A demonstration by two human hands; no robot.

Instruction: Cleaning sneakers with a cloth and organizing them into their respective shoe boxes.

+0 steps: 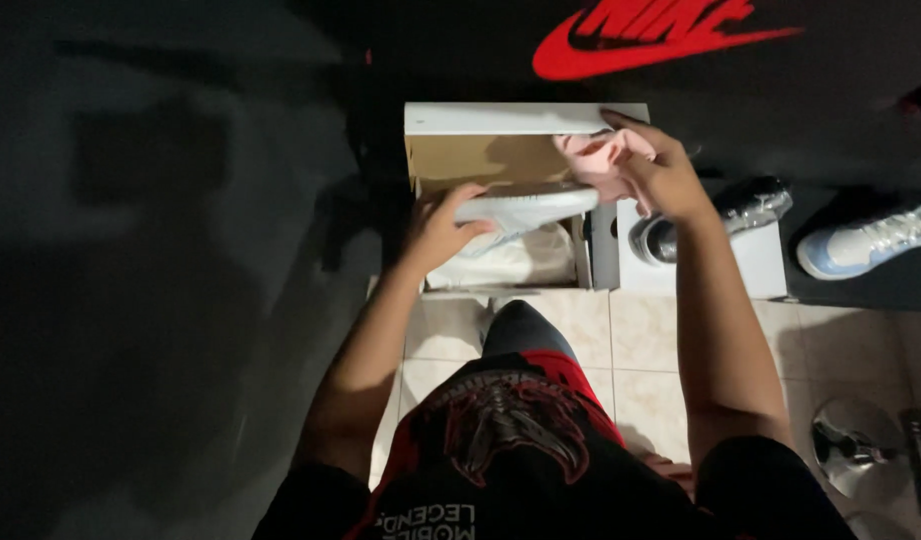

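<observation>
Both arms bare, extended forward and away from the torso, elbows slightly bent. Left hand: wrist roughly straight, fingers curled and closed in a grip, thumb side toward centre. Right hand: reaches further out than the left, wrist bent slightly inward, fingers flexed in a pinch grip, index finger stretched toward the left. Hands well apart, not touching.

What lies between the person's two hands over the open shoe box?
In the head view, the pale shoe spans the gap: the left hand grips its heel end, and its toe reaches toward the right hand, which holds pink paper above the box.
</observation>
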